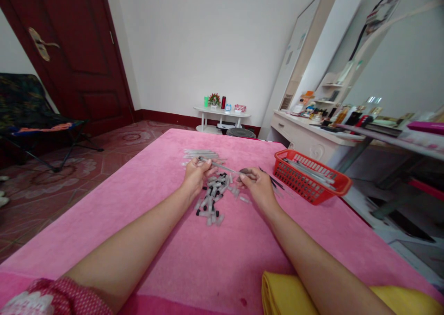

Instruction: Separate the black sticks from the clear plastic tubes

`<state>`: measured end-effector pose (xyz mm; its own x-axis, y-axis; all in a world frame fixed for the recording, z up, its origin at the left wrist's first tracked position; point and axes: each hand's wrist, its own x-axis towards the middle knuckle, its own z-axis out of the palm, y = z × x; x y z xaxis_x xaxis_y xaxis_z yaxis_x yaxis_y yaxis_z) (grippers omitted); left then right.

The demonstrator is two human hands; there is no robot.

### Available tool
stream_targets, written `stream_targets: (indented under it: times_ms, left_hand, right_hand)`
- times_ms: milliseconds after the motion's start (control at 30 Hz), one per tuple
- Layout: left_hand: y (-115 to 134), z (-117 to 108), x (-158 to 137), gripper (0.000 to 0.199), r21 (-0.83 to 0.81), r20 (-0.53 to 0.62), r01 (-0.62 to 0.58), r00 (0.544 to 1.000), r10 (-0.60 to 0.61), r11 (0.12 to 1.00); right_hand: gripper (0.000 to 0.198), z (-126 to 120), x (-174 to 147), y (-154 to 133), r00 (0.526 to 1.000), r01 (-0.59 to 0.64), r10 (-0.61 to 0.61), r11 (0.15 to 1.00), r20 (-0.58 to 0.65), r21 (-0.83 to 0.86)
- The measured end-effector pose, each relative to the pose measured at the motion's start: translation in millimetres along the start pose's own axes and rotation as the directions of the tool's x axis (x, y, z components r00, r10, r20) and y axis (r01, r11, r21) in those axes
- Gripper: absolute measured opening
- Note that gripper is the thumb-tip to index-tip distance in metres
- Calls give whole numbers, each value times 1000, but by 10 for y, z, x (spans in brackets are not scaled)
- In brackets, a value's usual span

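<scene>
A slim translucent pen [224, 166] spans the gap between my two hands, level above the table. My left hand [197, 175] is closed on its dark-ended side. My right hand [255, 183] pinches the other end; the fingers partly hide the tip. Beneath and between the hands lies a loose pile of clear and black pen caps [212, 197]. Just beyond my left hand is a bunch of clear pen barrels [199, 154]. Several thin black sticks [274, 180], perhaps refills, lie beside my right hand, partly covered by it.
An orange-red plastic basket [312, 178] with long pale pens or barrels stands at the right edge of the pink-covered table [138, 199]. Folded yellow cloth [287, 292] lies under my right forearm. Beyond are a small white side table [222, 113] and a cluttered dresser [312, 132].
</scene>
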<state>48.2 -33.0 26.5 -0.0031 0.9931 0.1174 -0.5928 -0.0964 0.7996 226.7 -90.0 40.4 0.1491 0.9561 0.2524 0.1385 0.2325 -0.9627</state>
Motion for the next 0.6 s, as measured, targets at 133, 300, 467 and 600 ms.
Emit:
stream_targets:
  times_ms: [133, 300, 467, 600]
  left_hand:
    - [-16, 8, -8, 29, -23, 36, 18, 999, -17, 1000]
    - [-22, 25, -12, 20, -50, 36, 94, 995, -92, 994]
    - [-42, 66, -70, 23, -58, 86, 74, 994, -68, 996]
    - [-37, 96, -130, 29, -42, 118, 55, 992, -49, 998]
  right_hand:
    - [20, 18, -4, 2, 999, 35, -35, 999, 6, -9]
    - [18, 27, -11, -18, 997, 72, -73, 997, -25, -26]
    - [17, -15, -28, -91, 998, 33, -32, 999, -54, 6]
    - [20, -24, -46, -162, 999, -31, 34, 997, -39, 76]
